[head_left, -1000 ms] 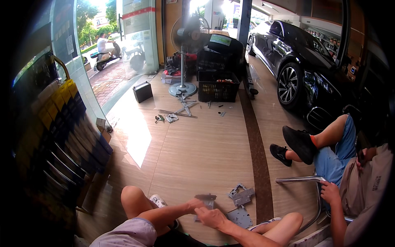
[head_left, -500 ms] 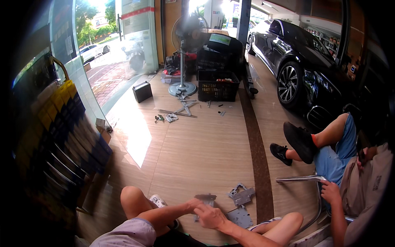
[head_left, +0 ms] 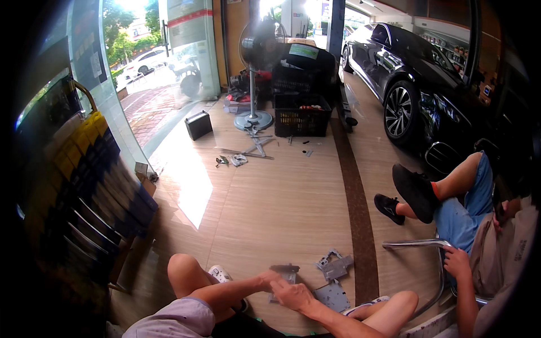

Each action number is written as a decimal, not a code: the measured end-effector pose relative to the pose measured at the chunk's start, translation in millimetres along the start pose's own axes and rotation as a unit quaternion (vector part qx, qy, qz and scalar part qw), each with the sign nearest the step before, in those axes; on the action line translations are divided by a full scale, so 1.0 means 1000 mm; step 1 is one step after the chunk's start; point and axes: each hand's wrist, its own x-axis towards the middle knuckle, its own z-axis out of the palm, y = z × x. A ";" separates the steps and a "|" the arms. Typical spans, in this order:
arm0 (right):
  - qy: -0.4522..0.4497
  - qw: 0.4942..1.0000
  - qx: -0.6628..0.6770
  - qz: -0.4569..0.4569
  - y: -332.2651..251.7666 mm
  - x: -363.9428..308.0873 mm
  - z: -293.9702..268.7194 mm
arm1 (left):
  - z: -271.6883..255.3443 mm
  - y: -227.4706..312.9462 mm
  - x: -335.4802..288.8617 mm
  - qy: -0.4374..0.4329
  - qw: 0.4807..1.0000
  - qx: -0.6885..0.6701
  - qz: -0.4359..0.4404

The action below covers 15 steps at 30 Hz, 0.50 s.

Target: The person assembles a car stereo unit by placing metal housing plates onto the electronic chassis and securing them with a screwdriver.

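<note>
My left hand (head_left: 265, 279) and my right hand (head_left: 292, 294) are close together in front of my bent knees, low over the floor. Both have their fingers curled, and the right one looks like a fist. Just beyond the knuckles is a grey flat metal part (head_left: 288, 271); whether it is held or lies on the floor I cannot tell. Whatever sits inside the fingers is hidden. To the right of my hands lie a grey bracket-like metal piece (head_left: 337, 267) and a flat grey metal plate (head_left: 332, 296) with small holes, near my shoe.
Another person (head_left: 459, 222) sits at the right beside a chrome chair arm (head_left: 414, 244). Farther off are loose metal parts (head_left: 258, 147), a standing fan (head_left: 253, 121), a black crate (head_left: 301, 127), a battery-like box (head_left: 198, 126) and a black car (head_left: 428, 84). A display rack (head_left: 84, 169) stands left.
The view has shifted slightly. My hands remain together over the same spot with fingers curled. Outside the glass door, a white car appears farther right.
</note>
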 end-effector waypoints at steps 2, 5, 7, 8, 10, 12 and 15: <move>-0.018 1.000 -0.017 -0.010 0.001 -0.001 0.002 | 0.001 -0.002 0.003 0.005 1.000 -0.002 0.006; 0.071 0.994 0.036 -0.074 0.000 0.000 0.004 | 0.006 -0.006 0.007 0.015 1.000 -0.003 0.018; 0.089 0.990 0.079 -0.071 0.000 0.000 0.006 | 0.011 -0.010 0.009 0.025 0.999 -0.003 0.029; 0.088 0.990 0.080 -0.070 -0.001 0.000 0.006 | 0.014 -0.013 0.009 0.030 0.999 -0.003 0.033; -0.016 1.000 -0.014 -0.011 -0.001 0.001 0.005 | 0.018 -0.020 0.008 0.045 0.998 -0.001 0.047; 0.001 1.000 0.004 -0.028 0.004 0.001 0.008 | 0.026 -0.027 0.008 0.071 0.995 0.006 0.068; 0.029 0.998 0.023 -0.056 0.007 0.000 0.010 | 0.021 -0.024 0.010 0.017 0.999 0.002 0.034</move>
